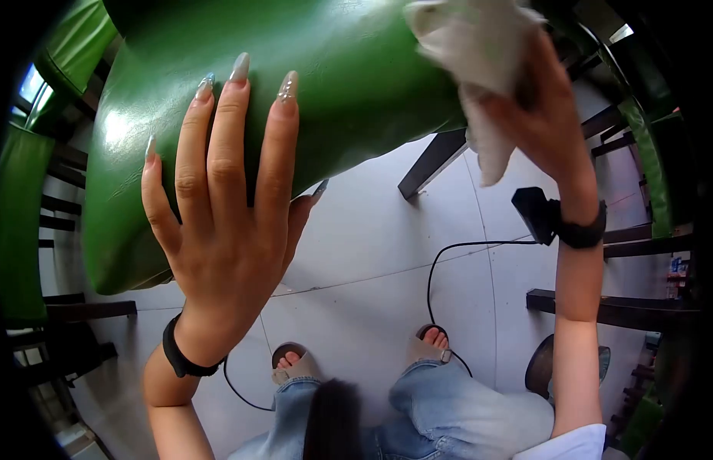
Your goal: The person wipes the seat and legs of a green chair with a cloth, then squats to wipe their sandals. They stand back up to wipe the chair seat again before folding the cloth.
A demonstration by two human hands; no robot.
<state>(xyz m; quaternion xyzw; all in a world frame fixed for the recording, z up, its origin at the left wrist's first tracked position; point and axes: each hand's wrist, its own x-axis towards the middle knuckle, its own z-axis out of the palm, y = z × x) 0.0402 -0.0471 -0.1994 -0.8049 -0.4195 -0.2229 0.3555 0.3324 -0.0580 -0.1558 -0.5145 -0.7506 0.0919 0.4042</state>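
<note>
A glossy green padded seat fills the upper middle of the head view. My left hand lies on its left part, fingers stretched and spread, the thumb near the front edge. At the seat's right end my right hand grips a whitish cloth, pressed against the green surface or just over it. Motion blurs this hand and the cloth a little. One end of the cloth hangs below the seat's edge. Black bands circle both wrists; the right one carries a small black device.
Black cables run from the wrists. Dark wooden legs and rails of green chairs stand at left and right. Below are my sandalled feet on pale floor tiles. A round dark object rests on the floor at right.
</note>
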